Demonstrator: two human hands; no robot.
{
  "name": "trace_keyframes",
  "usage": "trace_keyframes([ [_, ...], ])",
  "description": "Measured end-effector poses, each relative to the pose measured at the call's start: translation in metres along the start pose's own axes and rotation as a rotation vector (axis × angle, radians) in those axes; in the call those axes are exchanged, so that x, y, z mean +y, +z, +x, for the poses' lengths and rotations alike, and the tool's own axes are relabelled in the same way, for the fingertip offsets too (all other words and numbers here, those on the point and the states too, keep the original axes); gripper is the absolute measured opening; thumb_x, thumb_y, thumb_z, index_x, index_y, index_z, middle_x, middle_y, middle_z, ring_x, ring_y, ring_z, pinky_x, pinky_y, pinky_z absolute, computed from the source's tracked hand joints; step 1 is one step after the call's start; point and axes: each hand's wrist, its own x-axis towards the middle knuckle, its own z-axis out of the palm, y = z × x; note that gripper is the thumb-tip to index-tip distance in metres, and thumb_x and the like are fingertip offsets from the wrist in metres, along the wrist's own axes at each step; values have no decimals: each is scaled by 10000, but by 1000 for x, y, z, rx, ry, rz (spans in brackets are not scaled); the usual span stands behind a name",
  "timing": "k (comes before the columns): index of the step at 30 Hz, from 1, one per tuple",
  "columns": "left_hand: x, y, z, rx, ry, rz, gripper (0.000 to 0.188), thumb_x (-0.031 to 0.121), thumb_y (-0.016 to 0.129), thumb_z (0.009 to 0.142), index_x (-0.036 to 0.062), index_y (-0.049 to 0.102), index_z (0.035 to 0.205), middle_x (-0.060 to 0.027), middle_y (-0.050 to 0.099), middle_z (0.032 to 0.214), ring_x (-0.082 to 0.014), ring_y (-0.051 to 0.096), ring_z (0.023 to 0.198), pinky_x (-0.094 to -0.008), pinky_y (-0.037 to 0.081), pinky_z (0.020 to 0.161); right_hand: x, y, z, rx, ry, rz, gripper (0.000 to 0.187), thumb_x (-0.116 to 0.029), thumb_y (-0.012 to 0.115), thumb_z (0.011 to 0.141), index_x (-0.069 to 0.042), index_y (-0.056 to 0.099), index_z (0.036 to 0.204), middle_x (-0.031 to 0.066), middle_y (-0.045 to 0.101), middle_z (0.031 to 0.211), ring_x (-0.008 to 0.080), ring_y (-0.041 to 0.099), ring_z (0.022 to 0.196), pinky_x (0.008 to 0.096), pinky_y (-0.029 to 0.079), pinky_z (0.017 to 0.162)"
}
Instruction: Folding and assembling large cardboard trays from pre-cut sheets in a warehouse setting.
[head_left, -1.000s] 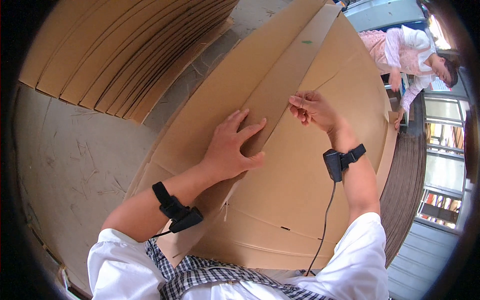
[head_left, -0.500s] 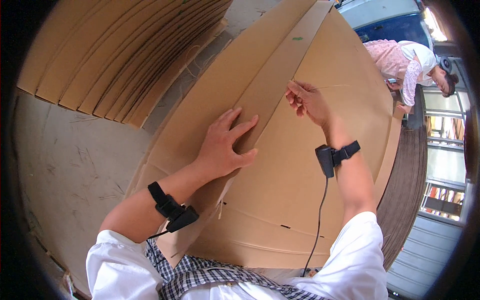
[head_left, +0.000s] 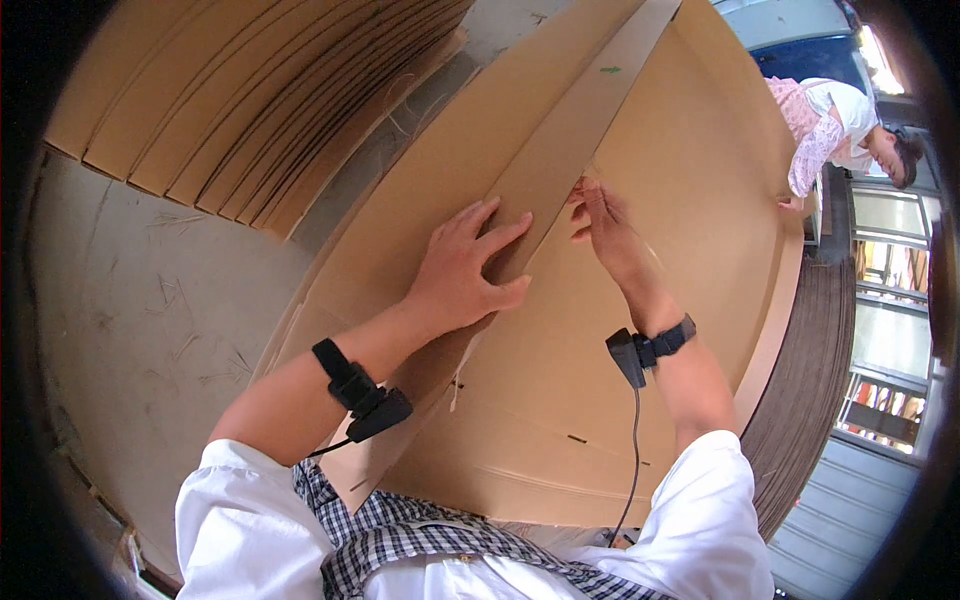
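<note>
— On the cardboard flap (head_left: 570, 140), how is the left hand (head_left: 462, 268) placed?
— With fingers spread and nothing clasped; the right hand (head_left: 608, 225) is bunched beside the flap's edge, though through the blur, whether anything is held cannot be told.
— What has changed?
— The right hand has been turned, so attention seems kept on that edge; beyond, the cardboard sheet (head_left: 720, 170) is spread
</note>
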Motion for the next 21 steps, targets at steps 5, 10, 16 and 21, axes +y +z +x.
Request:
trace_keyframes([
  [5,-2,-4,-2,-32,-65,-86,714,432,689,725,169,484,1356,-232,348,1429,-392,323,1327,-458,291,1072,-26,25,-28,-322,207,49,486,-472,452,963,-7,589,922,67,603,828,120,571,735,270,520,576],
  [10,26,-44,-46,-269,-173,-145,903,471,722,734,81,318,1442,-265,266,1466,-390,274,1362,-436,241,1113,-44,26,-45,-385,281,48,508,-516,516,922,-18,609,883,48,601,768,115,587,738,277,522,577],
  [16,42,-101,-156,-381,-257,-191,978,305,727,762,18,123,1475,-260,203,1490,-376,230,1382,-409,228,1126,-93,67,-60,-565,344,46,500,-527,559,892,-33,636,870,27,604,722,104,582,696,270,509,558],
  [21,53,-112,-211,-331,-262,-213,829,178,651,796,24,185,1464,-243,260,1469,-370,284,1357,-389,270,1109,-95,82,-62,-421,395,-159,471,-479,552,914,-35,603,764,37,569,638,115,532,547,259,433,464],
])
